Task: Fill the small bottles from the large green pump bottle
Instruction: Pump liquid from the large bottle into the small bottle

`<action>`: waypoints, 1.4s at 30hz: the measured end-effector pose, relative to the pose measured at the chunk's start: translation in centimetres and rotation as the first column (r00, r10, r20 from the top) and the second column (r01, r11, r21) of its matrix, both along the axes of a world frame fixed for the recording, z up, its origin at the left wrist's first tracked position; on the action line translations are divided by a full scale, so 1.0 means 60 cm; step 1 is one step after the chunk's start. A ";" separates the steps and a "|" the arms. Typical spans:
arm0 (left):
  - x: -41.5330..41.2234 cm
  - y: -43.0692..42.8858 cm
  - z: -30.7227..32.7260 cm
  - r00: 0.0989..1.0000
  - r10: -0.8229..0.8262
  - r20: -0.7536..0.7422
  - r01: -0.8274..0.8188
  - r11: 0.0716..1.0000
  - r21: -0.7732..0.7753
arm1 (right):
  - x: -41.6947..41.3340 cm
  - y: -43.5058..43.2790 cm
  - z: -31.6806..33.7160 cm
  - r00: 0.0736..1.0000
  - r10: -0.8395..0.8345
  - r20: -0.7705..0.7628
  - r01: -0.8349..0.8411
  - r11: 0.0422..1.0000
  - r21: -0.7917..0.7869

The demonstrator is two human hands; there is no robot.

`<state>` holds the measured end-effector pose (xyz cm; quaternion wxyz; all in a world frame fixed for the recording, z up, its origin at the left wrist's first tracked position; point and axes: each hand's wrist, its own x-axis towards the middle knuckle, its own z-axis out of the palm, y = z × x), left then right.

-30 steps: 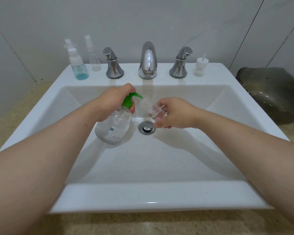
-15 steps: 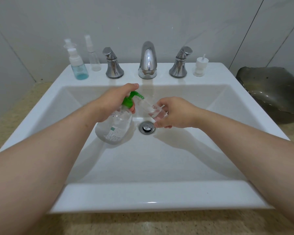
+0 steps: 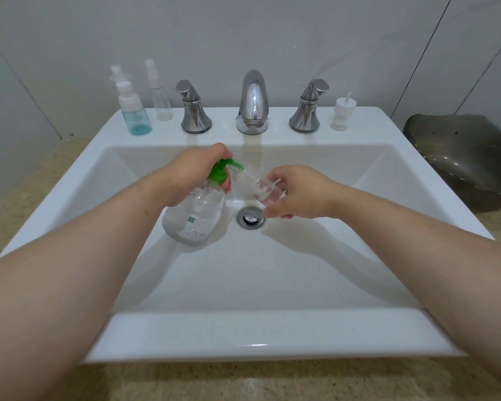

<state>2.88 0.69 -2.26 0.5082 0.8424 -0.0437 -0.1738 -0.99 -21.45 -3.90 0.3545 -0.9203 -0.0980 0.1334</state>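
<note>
Item: bottle-filling station, task judged in progress at a middle stage. Speckled tabletop (image 3: 243, 380): carries the whole set. White sink (image 3: 243, 328): all work is held over its basin, near the drain (image 3: 251, 217). Chrome faucet (image 3: 252, 102): set at the rear ledge between two handles, no water seen running. Large green pump bottle (image 3: 195, 215): held tilted above the basin, largely full of clear liquid, its green nozzle aimed into the mouth of the bottle opposite. Left hand (image 3: 194, 175): wrapped round the pump neck, one finger laid over the pump head. Right hand (image 3: 298, 192): closed round a small clear bottle (image 3: 261, 188), uncapped and tilted toward the nozzle; a little clear liquid is seen inside, so this fill is judged only begun. Blue-tinted spray bottle (image 3: 135, 114): stood capped on the rear-left ledge, liquid low in it. Slim clear spray bottle (image 3: 161, 96): stood just beside it, capped; contents cannot be told. A further spray top is seen behind the blue one, body hidden. Loose white spray cap (image 3: 342, 114): stood on the rear-right ledge, judged to belong to the held bottle. Remaining: more pumping, recapping, then any unfilled bottles.
</note>
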 end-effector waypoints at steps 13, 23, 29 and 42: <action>0.000 -0.004 0.000 1.000 0.004 0.014 -0.004 1.000 -0.004 | 0.001 -0.001 -0.001 1.000 -0.009 0.002 0.009 1.000 -0.001; 0.004 0.000 -0.005 1.000 -0.006 0.021 0.006 1.000 0.000 | -0.001 0.000 0.000 1.000 -0.004 0.002 0.004 1.000 0.006; 0.006 0.002 -0.009 0.999 -0.014 0.035 0.014 1.000 -0.004 | -0.002 0.001 0.000 1.000 0.004 0.003 -0.004 1.000 -0.015; 0.005 -0.002 -0.006 0.999 -0.011 0.037 0.011 1.000 -0.018 | 0.001 -0.001 -0.002 1.000 -0.010 -0.003 0.010 1.000 0.008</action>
